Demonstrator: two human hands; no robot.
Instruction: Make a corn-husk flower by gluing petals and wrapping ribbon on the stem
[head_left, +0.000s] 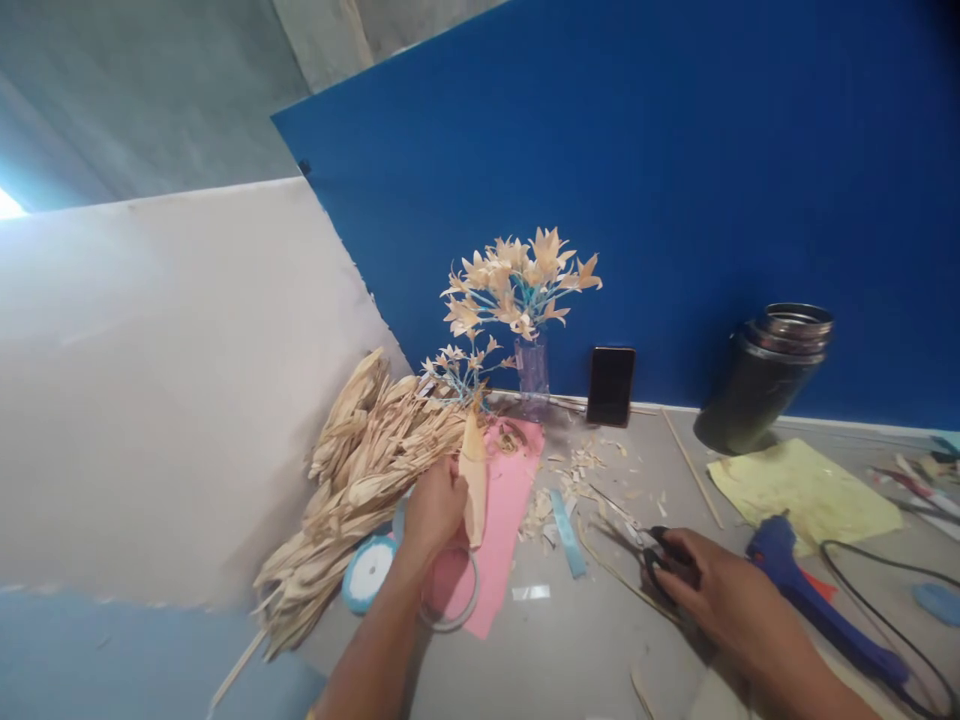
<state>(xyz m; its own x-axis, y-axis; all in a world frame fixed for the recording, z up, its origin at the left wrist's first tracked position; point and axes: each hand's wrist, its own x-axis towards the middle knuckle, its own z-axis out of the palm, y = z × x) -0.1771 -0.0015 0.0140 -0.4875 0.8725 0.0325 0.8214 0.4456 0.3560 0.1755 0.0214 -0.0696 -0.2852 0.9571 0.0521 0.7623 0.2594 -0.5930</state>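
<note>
My left hand is closed on a pale, pointed piece of corn husk, held upright above a pink sheet. Its fingertips are partly turned away from view. My right hand has its fingers in the black handles of a pair of scissors, whose blades point up and left, low over the table. A big bundle of dried corn husks lies left of my left hand. Close to that wrist are a blue ribbon spool and a clear tape roll.
Husk flowers stand in a clear vase at the back. A phone and an open dark flask lean near the blue wall. Husk scraps litter the middle. A blue glue gun with a cord and a yellow cloth lie right.
</note>
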